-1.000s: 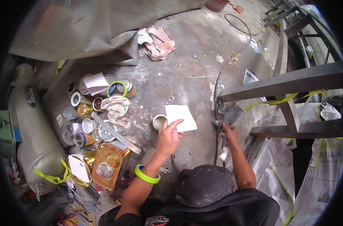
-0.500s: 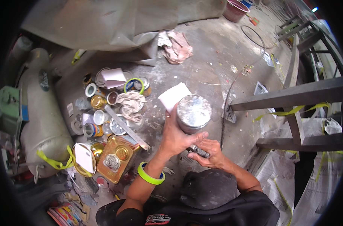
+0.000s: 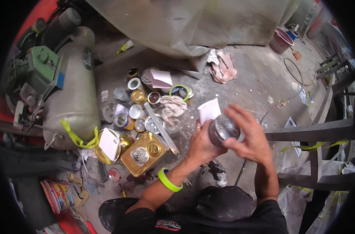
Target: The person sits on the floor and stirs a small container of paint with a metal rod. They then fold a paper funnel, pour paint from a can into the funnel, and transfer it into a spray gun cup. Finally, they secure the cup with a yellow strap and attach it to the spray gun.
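My left hand (image 3: pixel 203 142) is closed around a cylindrical metal cup (image 3: pixel 223 129), wearing a roll of yellow-green tape (image 3: pixel 169 180) like a bracelet on the forearm. My right hand (image 3: pixel 248 138) is curled over the cup's top, thumb and fingers at its rim. A white sheet of paper (image 3: pixel 208 108) shows just beyond my left hand; what lies under it is hidden. A dark object (image 3: pixel 217 169), too unclear to name, is below my hands beside a perforated shoe (image 3: pixel 206 177).
Several paint cans (image 3: pixel 137 111) with rags stand at the left, near a square gold tin (image 3: pixel 142 154) and a compressor tank (image 3: pixel 72 105). A dark wooden frame (image 3: pixel 310 133) with tape is at the right. A plastic sheet (image 3: pixel 193 23) hangs ahead; a bucket (image 3: pixel 279 45) stands beyond.
The metal cup has come up into my left hand and moved right and down. My right hand left the tool it held and rose to the cup's top. The view has swung leftward.
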The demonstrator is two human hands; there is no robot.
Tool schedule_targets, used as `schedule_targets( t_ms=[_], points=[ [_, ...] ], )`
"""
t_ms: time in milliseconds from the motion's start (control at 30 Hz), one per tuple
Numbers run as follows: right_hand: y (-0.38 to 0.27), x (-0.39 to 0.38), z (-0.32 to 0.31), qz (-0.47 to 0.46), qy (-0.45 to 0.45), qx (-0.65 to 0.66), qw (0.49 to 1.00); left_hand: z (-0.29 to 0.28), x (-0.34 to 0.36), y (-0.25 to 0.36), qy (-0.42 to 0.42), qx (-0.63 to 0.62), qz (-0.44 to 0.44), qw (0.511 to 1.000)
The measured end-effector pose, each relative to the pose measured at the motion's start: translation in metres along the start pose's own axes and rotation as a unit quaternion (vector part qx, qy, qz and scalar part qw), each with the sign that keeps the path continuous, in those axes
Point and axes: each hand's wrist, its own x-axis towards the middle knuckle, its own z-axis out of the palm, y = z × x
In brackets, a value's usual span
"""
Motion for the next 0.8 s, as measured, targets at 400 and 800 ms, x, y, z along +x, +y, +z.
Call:
schedule_targets(
  t_ms=[400, 800],
  points=[
    [0.003, 0.013, 0.040, -0.054, 0.136, 0.176, 0.973, -0.033, -0.001, 0.003, -0.035, -0.044, 0.028, 0.998],
    [0.134, -0.143, 0.141, 0.476, 0.001, 0.540, 0.694, -0.104, 0.012, -0.001, -0.041, -0.258, 0.011, 0.965]
  ],
)
